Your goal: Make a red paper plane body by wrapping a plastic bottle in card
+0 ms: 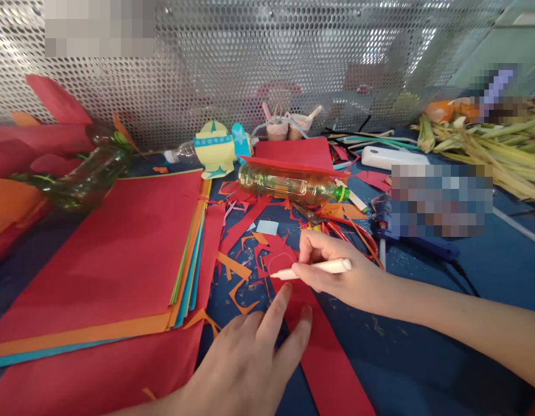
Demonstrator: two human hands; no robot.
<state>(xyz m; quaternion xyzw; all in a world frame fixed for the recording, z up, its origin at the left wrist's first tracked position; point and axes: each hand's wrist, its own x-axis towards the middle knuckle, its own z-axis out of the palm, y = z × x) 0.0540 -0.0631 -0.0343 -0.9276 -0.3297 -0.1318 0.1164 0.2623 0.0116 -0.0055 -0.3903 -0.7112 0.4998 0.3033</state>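
Head view | dark-blue tabletop (397,364), holey silver metal wall (250,63) behind | slim white plastic marker (332,266) sideways, tip left, over long red paper strip (330,358) | right hand (352,283) pinches marker | left hand (250,352) spread on strip

Red strip (327,361) partly beyond bottom edge

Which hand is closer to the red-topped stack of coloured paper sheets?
Left hand: it rests just right of the paper stack; the right hand, holding a slender white pen, is farther right.
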